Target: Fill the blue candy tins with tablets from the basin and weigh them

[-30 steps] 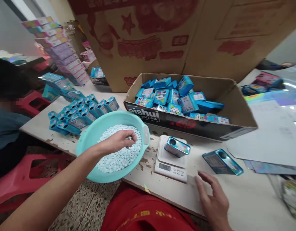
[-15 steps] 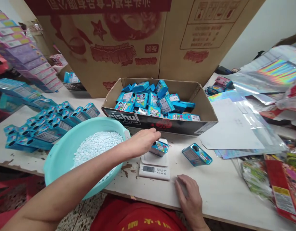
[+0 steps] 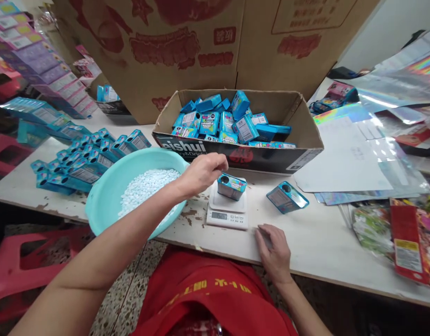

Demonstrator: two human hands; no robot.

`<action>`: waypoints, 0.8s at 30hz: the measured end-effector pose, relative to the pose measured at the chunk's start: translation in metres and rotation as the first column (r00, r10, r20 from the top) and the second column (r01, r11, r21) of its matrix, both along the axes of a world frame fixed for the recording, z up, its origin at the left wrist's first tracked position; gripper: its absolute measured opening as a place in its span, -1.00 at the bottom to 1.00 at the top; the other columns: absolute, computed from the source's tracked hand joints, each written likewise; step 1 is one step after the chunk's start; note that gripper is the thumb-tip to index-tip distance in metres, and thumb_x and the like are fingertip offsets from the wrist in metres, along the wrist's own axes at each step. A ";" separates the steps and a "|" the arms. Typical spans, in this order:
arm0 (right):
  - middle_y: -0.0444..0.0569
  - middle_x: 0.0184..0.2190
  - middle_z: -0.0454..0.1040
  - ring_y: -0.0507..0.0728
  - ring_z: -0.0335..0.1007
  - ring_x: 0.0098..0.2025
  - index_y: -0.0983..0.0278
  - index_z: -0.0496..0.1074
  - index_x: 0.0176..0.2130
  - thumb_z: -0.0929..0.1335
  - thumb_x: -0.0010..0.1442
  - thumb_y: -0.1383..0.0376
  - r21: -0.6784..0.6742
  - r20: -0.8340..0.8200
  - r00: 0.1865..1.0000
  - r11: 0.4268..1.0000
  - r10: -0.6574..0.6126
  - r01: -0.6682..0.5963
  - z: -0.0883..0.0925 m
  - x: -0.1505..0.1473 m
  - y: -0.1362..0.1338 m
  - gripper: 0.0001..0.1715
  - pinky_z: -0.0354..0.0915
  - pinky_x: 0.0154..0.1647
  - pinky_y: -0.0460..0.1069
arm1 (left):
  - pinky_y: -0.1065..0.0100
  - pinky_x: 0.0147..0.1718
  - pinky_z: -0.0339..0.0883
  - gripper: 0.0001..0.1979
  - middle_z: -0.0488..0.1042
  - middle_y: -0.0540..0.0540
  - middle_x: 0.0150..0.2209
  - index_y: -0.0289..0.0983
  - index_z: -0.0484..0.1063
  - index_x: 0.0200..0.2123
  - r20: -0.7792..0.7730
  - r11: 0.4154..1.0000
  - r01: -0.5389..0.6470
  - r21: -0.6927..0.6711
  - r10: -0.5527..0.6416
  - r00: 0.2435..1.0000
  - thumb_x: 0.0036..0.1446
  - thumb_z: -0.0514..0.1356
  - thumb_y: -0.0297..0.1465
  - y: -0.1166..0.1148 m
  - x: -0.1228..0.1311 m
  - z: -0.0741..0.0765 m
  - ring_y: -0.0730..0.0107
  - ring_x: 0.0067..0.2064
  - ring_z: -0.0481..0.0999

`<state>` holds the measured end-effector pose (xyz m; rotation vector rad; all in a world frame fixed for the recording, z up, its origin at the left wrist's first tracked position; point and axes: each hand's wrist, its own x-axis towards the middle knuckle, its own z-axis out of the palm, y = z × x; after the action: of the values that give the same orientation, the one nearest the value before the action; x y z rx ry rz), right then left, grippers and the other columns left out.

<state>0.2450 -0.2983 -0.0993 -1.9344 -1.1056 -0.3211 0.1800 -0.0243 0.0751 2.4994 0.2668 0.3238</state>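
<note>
My left hand [image 3: 206,171] hovers over a small blue candy tin [image 3: 232,186], its fingertips pinched together beside the tin's round dark opening. Whatever the fingers hold is hidden. The tin lies on its side on a white digital scale [image 3: 229,219] with lit digits. To the left, under my forearm, stands a turquoise basin [image 3: 99,196] of small white candies [image 3: 145,186]. My right hand [image 3: 275,249] rests on the table's front edge, fingers relaxed and holding nothing. A second blue tin [image 3: 287,197] with an open hole lies just beyond it.
Behind the scale is a cardboard tray [image 3: 281,161] full of blue tins, against a large carton [image 3: 215,56]. Several blue tins [image 3: 78,161] crowd the table at left. Plastic sheets [image 3: 344,158] and colourful packets [image 3: 407,238] lie at right. A pink stool [image 3: 26,261] stands below.
My left hand has lifted slightly off the tin on the scale, uncovering its opening. The view has tipped downward. My right hand stays at the table edge.
</note>
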 end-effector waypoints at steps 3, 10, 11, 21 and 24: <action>0.01 -0.28 0.46 0.17 0.37 -0.19 0.26 0.39 -0.15 0.31 0.30 0.28 0.024 0.011 1.000 1.000 -0.013 0.013 0.000 -0.001 -0.001 -0.87 0.34 -0.17 0.10 | 0.39 -0.33 0.19 -0.86 0.39 0.01 -0.39 -0.28 0.37 -0.41 0.060 0.999 -0.053 0.011 0.052 0.997 0.01 0.08 -0.61 -0.002 -0.016 0.007 0.44 -0.34 0.34; 0.01 -0.31 0.46 0.16 0.37 -0.23 0.27 0.39 -0.19 0.30 0.31 0.26 0.033 0.027 0.999 0.999 -0.021 0.020 0.001 -0.001 0.000 -0.87 0.34 -0.19 0.07 | 0.37 -0.34 0.22 -0.92 0.43 0.01 -0.39 -0.27 0.42 -0.39 0.027 0.964 -0.267 -0.007 0.267 0.963 0.07 0.12 -0.47 0.019 -0.087 0.011 0.43 -0.36 0.36; 0.00 -0.31 0.46 0.15 0.37 -0.23 0.27 0.40 -0.19 0.30 0.31 0.27 0.033 0.016 1.000 0.999 -0.024 0.024 0.001 -0.001 0.000 -0.88 0.35 -0.20 0.07 | 0.37 -0.35 0.23 -0.93 0.42 0.01 -0.40 -0.27 0.42 -0.38 0.019 0.951 -0.308 -0.036 0.308 0.951 0.07 0.14 -0.45 0.022 -0.095 0.009 0.43 -0.37 0.37; -0.01 -0.29 0.45 0.14 0.36 -0.21 0.27 0.39 -0.17 0.33 0.29 0.31 0.000 -0.041 0.999 1.000 -0.011 0.011 0.003 -0.002 0.002 -0.91 0.33 -0.17 0.05 | 0.39 -0.33 0.25 -0.88 0.42 0.00 -0.37 -0.27 0.40 -0.36 0.097 0.998 -0.016 -0.064 0.022 0.995 0.12 0.09 -0.54 -0.010 -0.032 -0.010 0.45 -0.32 0.39; -0.01 -0.29 0.44 0.13 0.36 -0.21 0.27 0.38 -0.18 0.31 0.31 0.30 -0.019 -0.039 0.999 1.000 -0.001 0.000 0.003 -0.001 0.002 -0.91 0.33 -0.17 0.04 | 0.38 -0.31 0.24 -0.85 0.42 -0.01 -0.34 -0.26 0.40 -0.32 0.046 1.000 0.025 0.005 -0.025 0.999 0.11 0.08 -0.57 -0.014 -0.004 -0.016 0.43 -0.31 0.38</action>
<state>0.2439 -0.2966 -0.0967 -1.9491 -1.0865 -0.2730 0.1756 -0.0384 0.0592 2.4938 0.2157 0.3720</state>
